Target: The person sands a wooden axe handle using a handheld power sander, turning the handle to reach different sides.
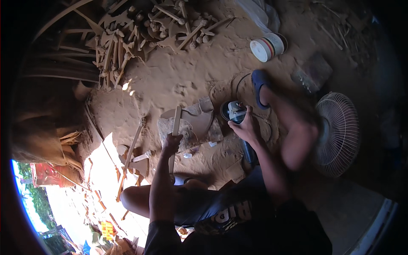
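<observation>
My left hand (172,143) is closed round a flat pale wooden strip (177,120), whose upper end lies over a worn slab (214,131) on the sandy ground. To the right, my right hand (247,125) grips an angle grinder (236,112) near its head. The grinder's dark round disc (225,111) faces the slab, apart from the strip. Below my hand, the dark grinder body (248,152) runs down toward my lap. Whether the disc is spinning, I cannot tell. A small white piece (187,155) lies below the slab.
Carved wooden pieces (117,46) are heaped at the far left. More wooden pieces (131,155) lie beside my left knee. A cord (238,85) curls behind the grinder. At the right stand a round caged fan (340,134) and a block (312,71); a white bucket (267,46) lies tipped.
</observation>
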The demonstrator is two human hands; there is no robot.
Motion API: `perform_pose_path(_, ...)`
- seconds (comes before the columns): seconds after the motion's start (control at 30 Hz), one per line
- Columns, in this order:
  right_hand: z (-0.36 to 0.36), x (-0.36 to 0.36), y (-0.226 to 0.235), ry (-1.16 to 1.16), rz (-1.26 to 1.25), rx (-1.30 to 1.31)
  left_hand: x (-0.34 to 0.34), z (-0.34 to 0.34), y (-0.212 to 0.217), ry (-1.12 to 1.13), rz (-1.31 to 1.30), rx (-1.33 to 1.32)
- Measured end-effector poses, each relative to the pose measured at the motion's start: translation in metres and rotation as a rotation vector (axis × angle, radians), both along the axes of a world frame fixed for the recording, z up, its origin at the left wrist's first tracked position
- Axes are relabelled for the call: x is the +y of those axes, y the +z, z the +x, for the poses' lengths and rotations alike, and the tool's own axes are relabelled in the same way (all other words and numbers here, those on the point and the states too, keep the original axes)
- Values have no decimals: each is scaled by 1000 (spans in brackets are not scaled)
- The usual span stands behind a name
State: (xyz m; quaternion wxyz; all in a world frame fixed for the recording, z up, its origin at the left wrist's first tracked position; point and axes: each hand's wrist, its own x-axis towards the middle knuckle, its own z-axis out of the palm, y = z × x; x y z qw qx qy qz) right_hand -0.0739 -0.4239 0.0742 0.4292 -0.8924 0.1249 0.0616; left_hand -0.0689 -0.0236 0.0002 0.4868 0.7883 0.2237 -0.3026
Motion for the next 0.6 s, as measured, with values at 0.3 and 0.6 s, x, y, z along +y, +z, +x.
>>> perform_pose_path(0.3,-6,-6,14,13,78,-159,-48,-28,52,421,-670,77)
perform_pose_path(0.6,-19,18,53,382,-278,-105,-167,-110,50,845,-356,-272)
